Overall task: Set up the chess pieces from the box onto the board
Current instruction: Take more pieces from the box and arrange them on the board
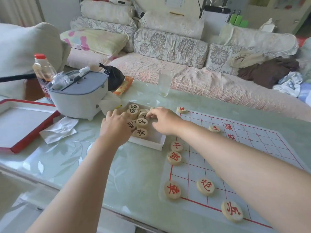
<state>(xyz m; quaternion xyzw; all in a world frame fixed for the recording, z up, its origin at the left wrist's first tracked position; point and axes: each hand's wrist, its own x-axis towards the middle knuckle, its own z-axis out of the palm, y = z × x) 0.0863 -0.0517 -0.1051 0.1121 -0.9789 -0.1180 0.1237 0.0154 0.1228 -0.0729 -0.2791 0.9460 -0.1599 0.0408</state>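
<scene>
The white box (148,140) sits on the pale green table (67,157), just beside the board's left edge, and it holds a loose heap of round wooden pieces with black characters (141,122). Both hands are over it. The left hand (116,126) rests at the box's left side, back up and fingers curled down among the pieces; whether it grips one cannot be told. The right hand (164,121) reaches in from the box's right side with its fingertips (149,115) narrowed together on a black-lettered piece near the middle of the heap — touching it, though a firm hold cannot be made out. To the right of the box lies the board (252,148), a white sheet with a red grid, carrying red-lettered pieces (172,190) — several along its left edge near the box, others further out, and one at its far-left corner. Left of the box stands a grey-lidded white container (79,96), with crumpled tissue (58,130) in front of it and a red-edged box lid (25,125) further left. Beyond the box an empty glass (164,83) stands on the table, and behind that runs a sofa (185,68) piled with cushions.
</scene>
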